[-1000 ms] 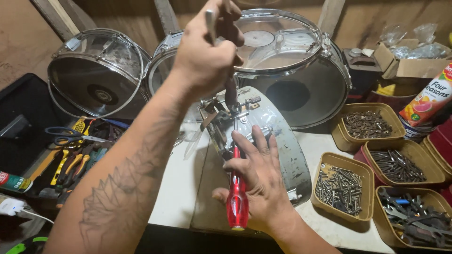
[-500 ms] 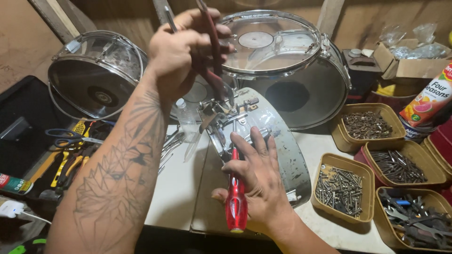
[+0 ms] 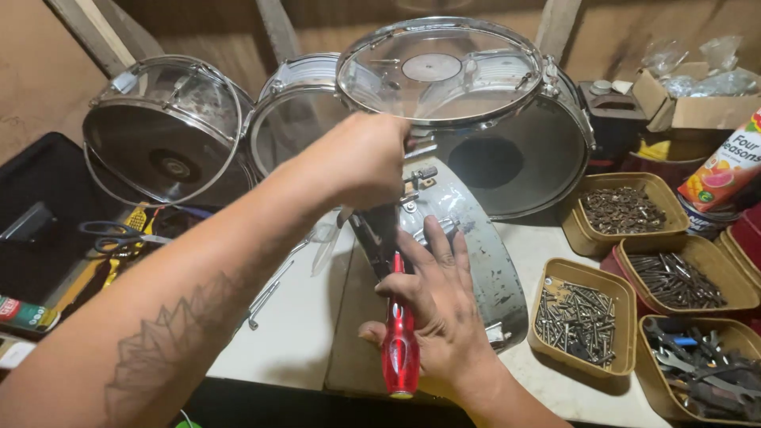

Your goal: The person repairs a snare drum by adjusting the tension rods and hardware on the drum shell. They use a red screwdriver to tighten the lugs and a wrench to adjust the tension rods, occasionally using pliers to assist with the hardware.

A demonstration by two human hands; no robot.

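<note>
My left hand (image 3: 361, 162), on a tattooed forearm, is closed around a dark-handled tool that looks like pliers (image 3: 376, 231). It sits at the metal hardware (image 3: 420, 178) on top of a curved grey metal drum part (image 3: 495, 265) lying on the white table (image 3: 297, 333). My right hand (image 3: 444, 313) rests on that grey part with its fingers spread. It holds a red-handled screwdriver (image 3: 400, 353) under the palm, shaft pointing up toward the pliers. The tool tips are hidden by my left hand.
Several chrome drums (image 3: 162, 131) and a clear drum head (image 3: 440, 67) stand at the back. Tan trays of screws (image 3: 583, 321) and wrenches (image 3: 705, 372) crowd the right, beside a juice carton (image 3: 725, 170) and a cardboard box (image 3: 690, 107). A black case with scissors (image 3: 119, 234) lies left.
My left hand, held high with the tool, has come down and to the right onto the hardware on the grey part. The right hand and screwdriver have stayed put.
</note>
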